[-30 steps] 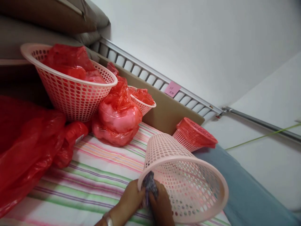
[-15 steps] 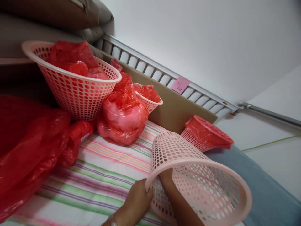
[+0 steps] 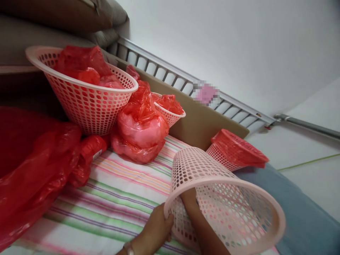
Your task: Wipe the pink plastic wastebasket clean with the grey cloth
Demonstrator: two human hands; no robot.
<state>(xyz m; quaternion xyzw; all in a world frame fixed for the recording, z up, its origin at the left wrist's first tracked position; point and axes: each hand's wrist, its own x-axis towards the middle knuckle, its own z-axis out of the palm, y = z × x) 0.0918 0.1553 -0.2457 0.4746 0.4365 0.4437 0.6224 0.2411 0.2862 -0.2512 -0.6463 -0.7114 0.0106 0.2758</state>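
Observation:
A pale pink perforated plastic basket (image 3: 207, 166) lies tipped on its side, its wide mouth facing me. My left hand (image 3: 156, 226) is closed on the left part of its rim, thumb toward the inside. Through the mouth reaches my right hand (image 3: 189, 198), deep against the inner left wall. Its fingers are hidden, so what it touches or holds does not show. No bag lines this basket. Beyond it, to the right, a smaller-looking pink basket (image 3: 225, 159) has a red plastic bag (image 3: 236, 147) folded over its rim.
At left stands a large pink basket (image 3: 90, 102) with red bags inside. A knotted red bag (image 3: 142, 131) sits beside it, another lined basket (image 3: 170, 115) behind. Loose red plastic (image 3: 34, 170) covers the near left. Striped cloth (image 3: 114, 198) lies underneath, and a metal railing (image 3: 170, 76) runs behind.
Both hands and the tipped basket keep nearly the same pose. The view has shifted very slightly.

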